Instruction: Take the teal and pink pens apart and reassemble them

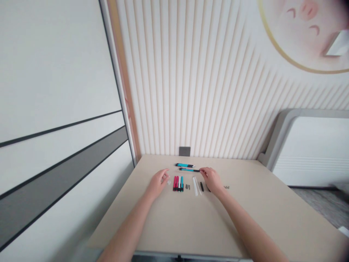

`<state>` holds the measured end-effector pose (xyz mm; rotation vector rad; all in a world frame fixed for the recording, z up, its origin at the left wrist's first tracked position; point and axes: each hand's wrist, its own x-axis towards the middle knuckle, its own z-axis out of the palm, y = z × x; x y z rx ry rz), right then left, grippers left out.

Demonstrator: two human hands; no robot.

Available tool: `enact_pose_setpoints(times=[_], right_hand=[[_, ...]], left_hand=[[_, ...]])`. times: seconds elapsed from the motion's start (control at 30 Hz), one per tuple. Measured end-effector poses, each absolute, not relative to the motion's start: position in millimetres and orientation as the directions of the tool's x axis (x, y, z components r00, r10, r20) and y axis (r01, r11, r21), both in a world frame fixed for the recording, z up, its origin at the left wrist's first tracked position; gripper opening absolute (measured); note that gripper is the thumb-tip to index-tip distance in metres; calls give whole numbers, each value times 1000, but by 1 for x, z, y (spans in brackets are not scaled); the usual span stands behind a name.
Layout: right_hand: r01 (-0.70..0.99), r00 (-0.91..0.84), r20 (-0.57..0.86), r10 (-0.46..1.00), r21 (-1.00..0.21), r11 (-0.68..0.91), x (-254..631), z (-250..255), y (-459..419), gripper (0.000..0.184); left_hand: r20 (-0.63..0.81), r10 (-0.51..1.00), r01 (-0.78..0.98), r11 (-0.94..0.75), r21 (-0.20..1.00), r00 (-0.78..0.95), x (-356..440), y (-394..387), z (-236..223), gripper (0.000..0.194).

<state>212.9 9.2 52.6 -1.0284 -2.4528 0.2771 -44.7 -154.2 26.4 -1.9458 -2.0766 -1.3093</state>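
Hands (157,182) apart — palms down, fingers bent

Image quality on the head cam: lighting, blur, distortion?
Head view: soft, even light, with faint shadow under the right forearm; wide-angle stretch toward the edges; dark corners at right; small parts by the pens too soft to make out; floor at right smeared; no strong glare on the desk.

Two blue pens (184,165), two pink barrels (175,183), one white barrel (179,184), one light-blue barrel (182,182), at least two white sticks (195,186), two black pieces (202,186); grey bits (188,187) too small to count.
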Motion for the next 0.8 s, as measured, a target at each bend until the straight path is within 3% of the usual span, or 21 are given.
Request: enact_pose_setpoints(times=[0.13, 0.3, 0.57, 0.8], right_hand=[[418, -634, 403, 661, -540, 730, 211, 39, -21, 27], [256, -615, 468, 634, -642, 722, 215, 38, -38, 27], [227, -538, 392, 746, -785, 576, 218, 32, -33, 33], [152, -563, 351, 749, -846, 511, 215, 25, -32, 38]], left_hand=[[523, 846, 863, -188, 469, -100, -36, -155, 30, 32], [512, 858, 897, -249, 366, 29, -27, -156, 35, 17], [519, 848, 913, -289, 288, 105, -26, -158, 35, 21], [577, 813, 930, -269, 249, 81, -27, -159, 38, 23]])
